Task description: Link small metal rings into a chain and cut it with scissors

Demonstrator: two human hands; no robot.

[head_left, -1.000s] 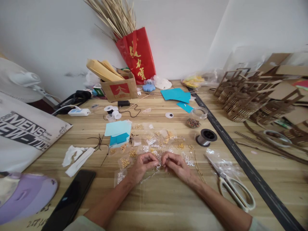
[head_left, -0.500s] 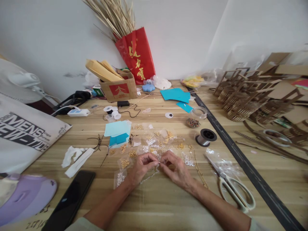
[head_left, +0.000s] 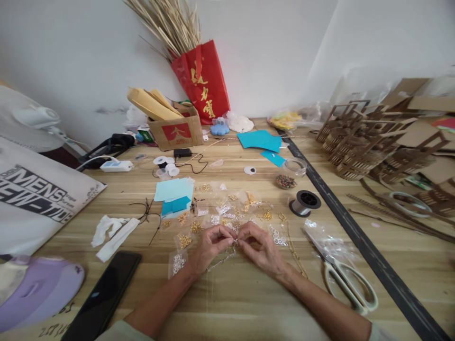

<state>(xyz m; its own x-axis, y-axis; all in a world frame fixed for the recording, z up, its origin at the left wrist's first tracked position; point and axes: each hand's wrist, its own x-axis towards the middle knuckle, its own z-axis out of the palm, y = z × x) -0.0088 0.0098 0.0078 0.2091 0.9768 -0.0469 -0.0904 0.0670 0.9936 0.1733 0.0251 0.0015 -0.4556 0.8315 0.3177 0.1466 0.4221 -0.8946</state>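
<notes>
Silver chain (head_left: 221, 261) lies on the tabletop (head_left: 249, 303) just below our fingertips, trailing toward 7 o'clock from them in the head view. Taking clock directions from our hands, we see the tabletop's far edge meet the wall (head_left: 266, 57) at 12. A dark strip (head_left: 341, 208) slants from 1 o'clock down to 4. Wood grain shows between our forearms at 6 o'clock, while small packets (head_left: 196, 226) crowd the arc from 9 to 1. A gold chain (head_left: 292, 246) lies near our right wrist at 3, scissors (head_left: 348, 284) at 4, a wire spool (head_left: 304, 203) at 2 and a phone (head_left: 103, 293) at 8.

Both our forearms reach in from the near side and converge, wrists low, knuckles up. On our left hand (head_left: 210, 242), thumb and index fingers are pinched together on the chain's upper end. On our right hand (head_left: 261, 245), thumb and index fingers are together too, almost meeting the left ones; what sits between them is too small for us to tell.
</notes>
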